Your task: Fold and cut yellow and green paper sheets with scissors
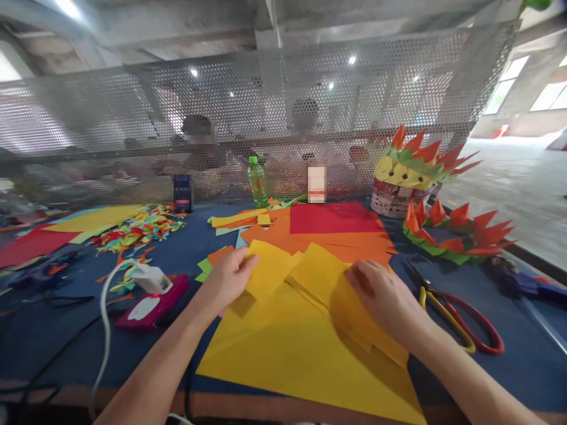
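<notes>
My left hand [228,277] pinches a small yellow paper piece [271,267] at its left edge, thumb against fingers. Across from it, my right hand [383,298] has its fingers closed on another yellow paper piece [319,270], which bends down under the palm. The two pieces come close together at the middle; whether they are joined, I cannot tell. Beneath both hands a large yellow paper sheet [292,354] lies flat, reaching the table's front edge. Scissors [447,313] with red and yellow handles rest to the right of my right hand.
Orange sheets [274,236] and a red sheet [332,217] lie behind. Paper crowns [460,233] and a glue gun [527,283] occupy the right. On the left are a pink power strip [153,310], a white charger [153,280] and paper scraps [142,227]. A green bottle [257,183] stands behind.
</notes>
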Tool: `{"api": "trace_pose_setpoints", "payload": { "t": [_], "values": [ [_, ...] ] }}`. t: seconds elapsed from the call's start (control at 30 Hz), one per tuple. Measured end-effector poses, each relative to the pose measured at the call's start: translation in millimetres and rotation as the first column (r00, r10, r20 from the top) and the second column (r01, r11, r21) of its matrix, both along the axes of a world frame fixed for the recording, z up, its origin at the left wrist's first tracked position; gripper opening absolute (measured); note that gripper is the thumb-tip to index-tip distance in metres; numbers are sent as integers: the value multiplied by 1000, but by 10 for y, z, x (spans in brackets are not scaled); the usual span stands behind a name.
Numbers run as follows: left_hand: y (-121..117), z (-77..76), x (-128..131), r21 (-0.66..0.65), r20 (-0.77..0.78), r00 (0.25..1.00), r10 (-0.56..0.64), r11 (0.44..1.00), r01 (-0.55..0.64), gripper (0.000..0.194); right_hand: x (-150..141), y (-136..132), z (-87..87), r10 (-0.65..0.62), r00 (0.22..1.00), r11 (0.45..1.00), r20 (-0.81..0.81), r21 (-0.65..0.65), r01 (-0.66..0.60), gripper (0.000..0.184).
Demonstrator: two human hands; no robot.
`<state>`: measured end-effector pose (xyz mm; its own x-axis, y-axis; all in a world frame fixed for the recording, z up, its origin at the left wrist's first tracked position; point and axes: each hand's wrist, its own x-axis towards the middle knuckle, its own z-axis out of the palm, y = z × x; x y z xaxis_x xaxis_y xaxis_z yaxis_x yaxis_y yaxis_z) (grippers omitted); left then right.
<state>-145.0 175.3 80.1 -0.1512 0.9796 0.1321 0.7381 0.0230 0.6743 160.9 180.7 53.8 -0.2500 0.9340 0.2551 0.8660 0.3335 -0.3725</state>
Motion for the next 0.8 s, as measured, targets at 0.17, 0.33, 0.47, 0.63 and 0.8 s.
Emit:
{"api": "trace_pose_setpoints", "payload": {
  "t": [0.17, 0.33, 0.47, 0.63, 0.8],
  "values": [
    [-7, -28, 30, -199, -505, 845, -176, 976, 85, 27, -127, -35, -93, 97, 992, 994, 78, -51, -93, 8],
    [-21, -35, 23, -220, -571, 808, -144, 975, 18, 27, -72, -25, -41, 65, 996, 980, 59, -192, -52, 7],
    [-38, -10, 62, -219, -599, 788, -144, 976, 12, 34, 66, 43, 6, 54, 997, 992, 48, -116, -48, 15],
    [-70, 53, 134, -206, -613, 777, -147, 978, 23, 39, 180, 129, 28, 69, 997, 993, 45, 90, -73, 20],
    [-50, 39, 85, -102, -528, 840, -122, 992, 79, 42, 146, 131, -4, 148, 988, 988, 45, 29, -149, 22]
  ]
}}
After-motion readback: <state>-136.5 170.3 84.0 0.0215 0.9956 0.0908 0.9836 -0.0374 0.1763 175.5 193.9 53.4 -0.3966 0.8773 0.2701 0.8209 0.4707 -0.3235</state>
